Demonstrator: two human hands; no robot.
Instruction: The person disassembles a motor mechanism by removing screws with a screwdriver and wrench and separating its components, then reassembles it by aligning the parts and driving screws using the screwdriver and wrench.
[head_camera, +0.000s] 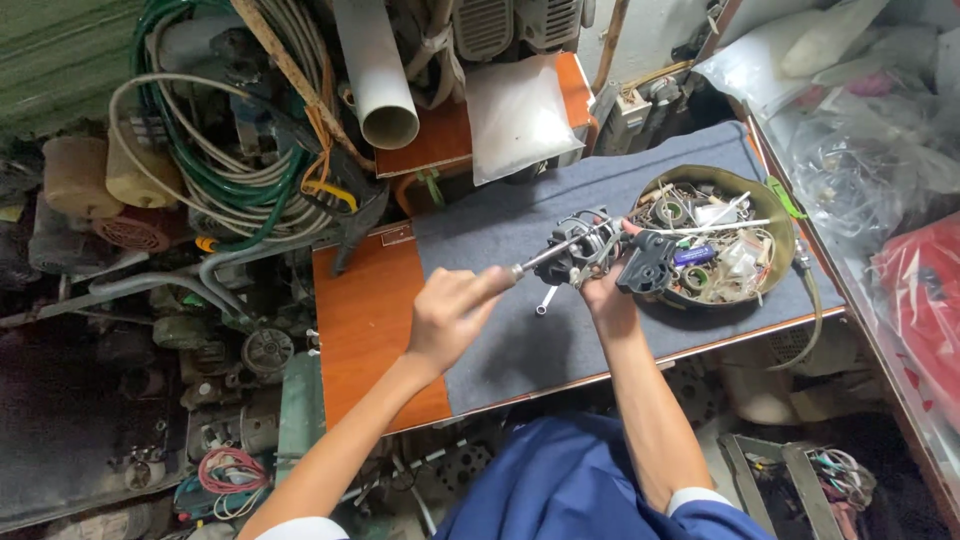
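1. The left hand (452, 312) closes over the screwdriver (540, 262) handle, so the handle itself is hidden in the fist.
2. The right hand (607, 290) sits mostly behind the small motor part (585, 250) and the black piece (648, 262); its fingers can't be made out.
3. Beyond the right hand, the bowl (775, 215) holds bits too small and tangled to name.
4. Both arms run off the bottom edge.

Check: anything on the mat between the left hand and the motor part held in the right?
Head view: only the screwdriver shaft spans from left hand to motor part; a small metal tool lies on the grey mat below.
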